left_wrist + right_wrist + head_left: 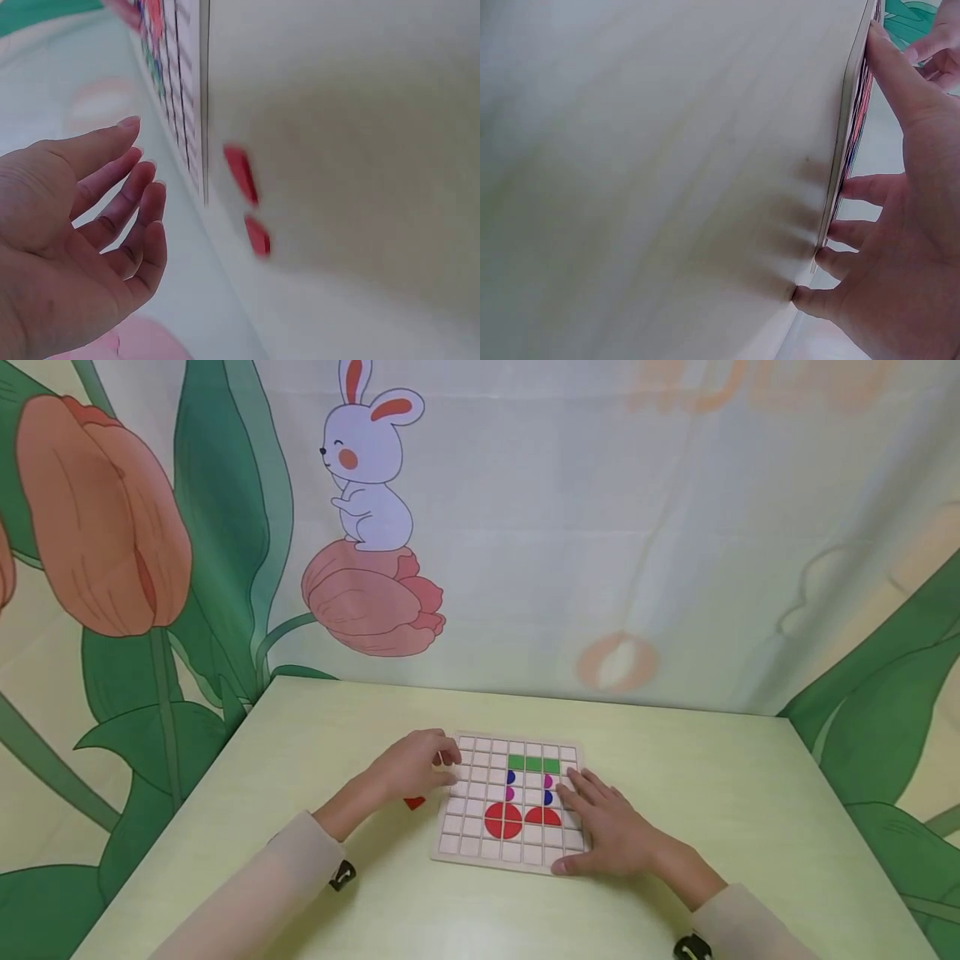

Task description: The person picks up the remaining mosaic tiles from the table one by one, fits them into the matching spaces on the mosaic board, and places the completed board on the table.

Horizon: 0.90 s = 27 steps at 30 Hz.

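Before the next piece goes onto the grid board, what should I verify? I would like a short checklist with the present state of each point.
1. Board lies flat on the table: ok.
2. Right hand steadies the board at its right edge, fingers flat: ok.
3. Left hand is free to pick up: ok, its fingers are relaxed and hold nothing.
4. Loose red pieces are within reach beside the board's left edge: ok.
5. Free squares remain on the board: ok.
6. Which square fits the next piece: cannot tell.

Grid board (480, 847) on table (750, 810); left hand (412, 766) at left edge, right hand (611, 835) on right edge; loose pieces (414, 803) left of board.
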Tool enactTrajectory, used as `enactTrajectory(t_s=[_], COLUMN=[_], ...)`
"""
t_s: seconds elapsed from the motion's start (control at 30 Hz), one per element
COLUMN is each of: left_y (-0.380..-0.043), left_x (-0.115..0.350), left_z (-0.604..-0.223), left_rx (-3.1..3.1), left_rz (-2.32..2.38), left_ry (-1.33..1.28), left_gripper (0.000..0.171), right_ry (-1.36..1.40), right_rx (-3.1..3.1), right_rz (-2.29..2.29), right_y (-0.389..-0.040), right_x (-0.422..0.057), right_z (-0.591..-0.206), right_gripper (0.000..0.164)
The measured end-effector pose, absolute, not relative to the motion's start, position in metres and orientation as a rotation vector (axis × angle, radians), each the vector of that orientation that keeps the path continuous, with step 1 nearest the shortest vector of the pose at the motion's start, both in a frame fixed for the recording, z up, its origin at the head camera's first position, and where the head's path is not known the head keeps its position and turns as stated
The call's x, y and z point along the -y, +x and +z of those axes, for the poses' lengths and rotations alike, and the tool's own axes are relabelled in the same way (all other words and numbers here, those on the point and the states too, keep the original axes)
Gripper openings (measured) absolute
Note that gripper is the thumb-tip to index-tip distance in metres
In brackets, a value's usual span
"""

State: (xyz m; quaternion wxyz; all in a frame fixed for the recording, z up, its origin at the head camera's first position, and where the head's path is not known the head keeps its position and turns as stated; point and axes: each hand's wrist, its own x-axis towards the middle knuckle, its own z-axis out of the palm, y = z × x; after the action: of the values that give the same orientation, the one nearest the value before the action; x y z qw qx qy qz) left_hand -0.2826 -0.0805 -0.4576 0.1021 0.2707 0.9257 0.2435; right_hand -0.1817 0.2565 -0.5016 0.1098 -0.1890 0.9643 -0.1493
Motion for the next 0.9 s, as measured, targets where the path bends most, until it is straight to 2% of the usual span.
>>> enactTrajectory(t_s=[0.43,0.9], left_y=[-0.292,-0.285], left_x=[0.139,0.153], left_z=[-0.452,-0.471], left_rx=[-2.758,-2.726], left_rz=[0.631,0.596], left_ry=[0.640,0.745], left_gripper=[0.022,0.021], right_ry=[-0.559,-0.556], right_rx=[-2.835,-2.830], right_rz=[-0.420,-0.425], right_y=[-0.181,-0.181], right_x=[-0.255,-0.255], right_z=[-0.500,-0.500], right_gripper=[0.118,0.119])
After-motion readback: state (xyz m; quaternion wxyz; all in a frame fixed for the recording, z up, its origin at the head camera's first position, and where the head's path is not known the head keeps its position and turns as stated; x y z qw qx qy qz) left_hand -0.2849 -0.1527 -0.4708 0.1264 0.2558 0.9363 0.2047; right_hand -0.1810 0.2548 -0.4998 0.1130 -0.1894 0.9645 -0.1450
